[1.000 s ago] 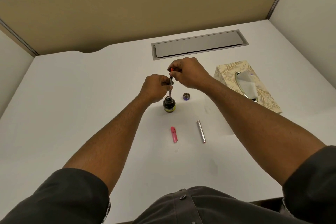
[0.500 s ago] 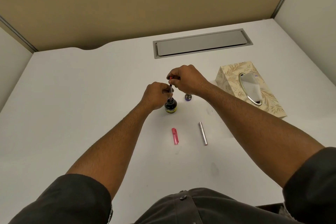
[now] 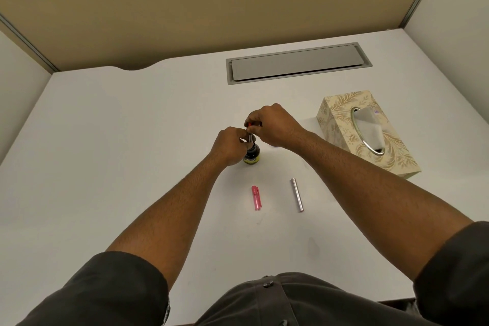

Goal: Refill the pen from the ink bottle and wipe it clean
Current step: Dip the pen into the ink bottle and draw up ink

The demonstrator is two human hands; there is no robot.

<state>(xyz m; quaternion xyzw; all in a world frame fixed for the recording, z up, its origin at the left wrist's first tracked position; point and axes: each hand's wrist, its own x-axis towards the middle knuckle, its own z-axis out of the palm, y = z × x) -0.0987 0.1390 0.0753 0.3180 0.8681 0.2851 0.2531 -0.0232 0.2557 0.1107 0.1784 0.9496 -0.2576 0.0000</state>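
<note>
A small dark ink bottle (image 3: 252, 155) with a yellow label stands open on the white desk (image 3: 132, 140). The thin pen insert (image 3: 249, 134) stands upright with its lower end in the bottle's mouth. My left hand (image 3: 230, 145) pinches the insert just above the bottle. My right hand (image 3: 272, 124) grips its red top end. The pink pen cap (image 3: 256, 198) and the silver pen barrel (image 3: 297, 195) lie on the desk nearer to me. My right hand hides the bottle's lid.
A patterned tissue box (image 3: 365, 132) with a tissue sticking out stands to the right. A grey cable hatch (image 3: 296, 62) is set into the desk at the back. Partition walls enclose the desk on three sides.
Both hands have lowered the pen insert, and its tip has gone down into the bottle's mouth. The bottle's small lid has passed out of sight behind my right hand.
</note>
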